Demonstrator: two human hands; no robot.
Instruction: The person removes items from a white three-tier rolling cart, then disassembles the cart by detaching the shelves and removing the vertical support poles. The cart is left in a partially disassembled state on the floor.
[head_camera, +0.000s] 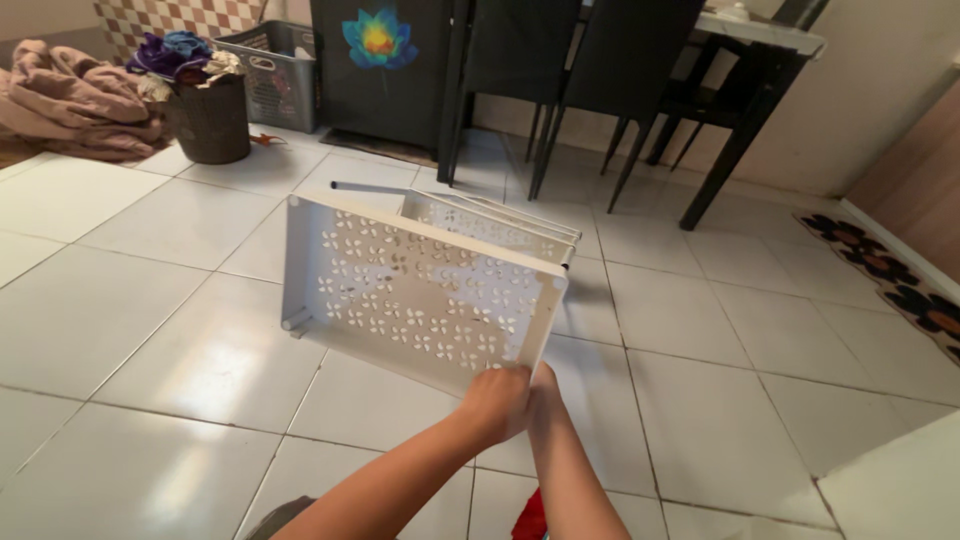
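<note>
A white plastic shelf tray (400, 290) with flower-shaped cut-outs is held tilted above the tiled floor, its underside toward me. My left hand (497, 402) grips its near right corner. My right hand (545, 395) is pressed against the same corner, just behind the left, mostly hidden by it. More white perforated trays and thin rods (480, 222) lie on the floor just beyond the held tray.
A dark basket of clothes (207, 112) and a grey laundry basket (275, 75) stand far left, beside a heap of pink fabric (70, 100). A black cabinet (385, 70), black chairs and a table (700, 90) stand behind. A patterned mat (890, 275) lies at right.
</note>
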